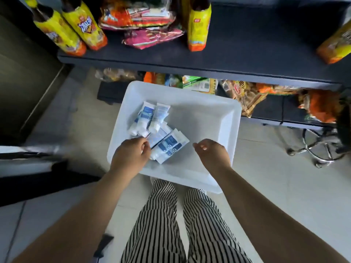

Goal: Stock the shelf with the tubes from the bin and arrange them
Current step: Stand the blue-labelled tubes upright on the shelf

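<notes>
A white plastic bin (218,118) stands on the floor in front of a dark shelf (247,54). Several white-and-blue tubes lie in its left half: one cluster at the back (150,116), another pile nearer me (169,145). My left hand (129,154) hovers over the bin's near-left corner with loosely curled fingers, its fingertips right at the edge of the near pile. It holds nothing that I can see. My right hand (212,152) hangs over the bin's near-right part, fingers loosely curled and empty, apart from the tubes.
Yellow-orange bottles (79,25) and snack packets (144,21) stand on the upper shelf's left, with bare shelf between the middle bottle (199,25) and a box at the right (336,44). More packets (247,93) fill the lower shelf. A stool base (319,147) stands at the right.
</notes>
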{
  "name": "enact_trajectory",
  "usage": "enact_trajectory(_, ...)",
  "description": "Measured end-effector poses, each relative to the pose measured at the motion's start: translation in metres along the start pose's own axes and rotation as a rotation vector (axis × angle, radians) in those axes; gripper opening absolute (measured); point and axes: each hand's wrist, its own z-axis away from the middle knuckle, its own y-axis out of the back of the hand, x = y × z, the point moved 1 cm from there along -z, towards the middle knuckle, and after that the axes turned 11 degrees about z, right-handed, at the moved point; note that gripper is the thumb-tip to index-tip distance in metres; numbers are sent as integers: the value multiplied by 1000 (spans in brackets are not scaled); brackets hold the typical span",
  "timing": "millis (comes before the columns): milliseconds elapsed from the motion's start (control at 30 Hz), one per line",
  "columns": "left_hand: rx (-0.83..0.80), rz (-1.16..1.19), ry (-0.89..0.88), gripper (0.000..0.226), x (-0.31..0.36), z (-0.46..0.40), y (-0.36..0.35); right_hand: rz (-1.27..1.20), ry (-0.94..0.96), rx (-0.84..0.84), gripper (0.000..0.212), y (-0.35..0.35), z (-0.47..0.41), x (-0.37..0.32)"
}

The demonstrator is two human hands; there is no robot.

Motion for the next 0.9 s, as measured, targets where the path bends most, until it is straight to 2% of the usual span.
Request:
enact_trajectory(167,-40,83,167,29,-42,-14,-39,-126,-162,-215,23,-70,-43,-10)
enact_trajectory(300,-25,187,233,30,-68,-37,-61,-294,-371,-342,34,-121,-77,-23)
enact_trajectory(433,-115,243,356,40,-89,-60,-81,-657,-624,-392,20,-153,-92,-30)
enact_trajectory(533,-202,263,391,44,-100,-72,-96,-865,-713,-367,29,-164,-99,-30)
enact_trajectory(633,-267,255,381,45,-106,-80,-108,-871,-774,-321,21,-173,-103,-30)
enact_trajectory(800,-326,181,379,48,-104,-87,-116,-848,-766,-142,27,-181,-114,-36)
enact_trajectory(900,-387,293,449,44,-102,-85,-117,-900,-733,-121,28,-178,-113,-33)
